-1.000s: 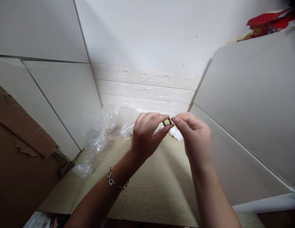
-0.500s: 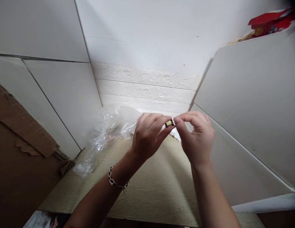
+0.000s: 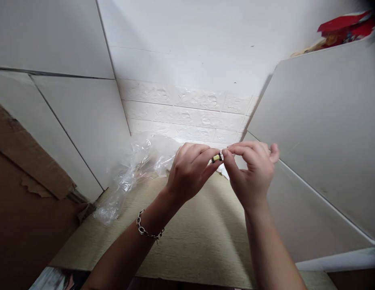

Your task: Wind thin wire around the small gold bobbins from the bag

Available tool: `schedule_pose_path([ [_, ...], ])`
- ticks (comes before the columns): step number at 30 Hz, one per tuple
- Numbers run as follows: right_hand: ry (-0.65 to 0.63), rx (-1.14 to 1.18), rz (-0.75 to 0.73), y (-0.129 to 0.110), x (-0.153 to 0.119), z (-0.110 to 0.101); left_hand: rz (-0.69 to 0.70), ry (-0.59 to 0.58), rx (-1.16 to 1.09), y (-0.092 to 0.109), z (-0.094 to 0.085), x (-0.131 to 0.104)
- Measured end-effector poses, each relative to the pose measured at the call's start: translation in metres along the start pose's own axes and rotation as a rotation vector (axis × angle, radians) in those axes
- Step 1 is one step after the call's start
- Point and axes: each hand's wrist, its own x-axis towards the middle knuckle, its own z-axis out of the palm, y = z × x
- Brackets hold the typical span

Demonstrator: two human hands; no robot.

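Thumb and forefinger of my left hand [image 3: 189, 171] pinch a small transformer [image 3: 217, 157], with a yellow-wrapped middle, black ends and thin metal pins. It is held above the table. My right hand [image 3: 252, 173] is closed in a pinch at the pins on the transformer's right end. Its thumb and forefinger tips press together there, and whatever lies between them is too small to make out. The little finger of that hand sticks out to the right. A chain bracelet [image 3: 142, 229] circles my left wrist.
Crumpled clear plastic [image 3: 125, 181] lies on the table [image 3: 187, 241] to the left. White panels [image 3: 320, 121] stand on both sides, with a brick-patterned wall [image 3: 175, 112] behind. Brown cardboard [image 3: 30, 161] is at far left. A red packet [image 3: 344, 30] rests atop the right panel.
The little finger of my right hand has stretched outward to the right. The transformer has shifted very slightly to the right, still in my left fingers.
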Motion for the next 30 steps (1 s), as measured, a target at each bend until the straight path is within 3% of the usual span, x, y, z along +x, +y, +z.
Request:
schedule_pose_path([
  [6, 0.017, -0.052, -0.07, 0.005, -0.002, 0.006, -0.048, -0.127, 0.026, 0.0, -0.004, 0.001],
  [24, -0.066, -0.152, -0.258, 0.01, -0.016, 0.031, -0.115, -0.349, 0.118, -0.014, -0.01, 0.001],
  [30, -0.068, -0.109, -0.294, 0.007, -0.016, 0.031, -0.162, -0.321, 0.077, -0.016, -0.008, 0.003],
])
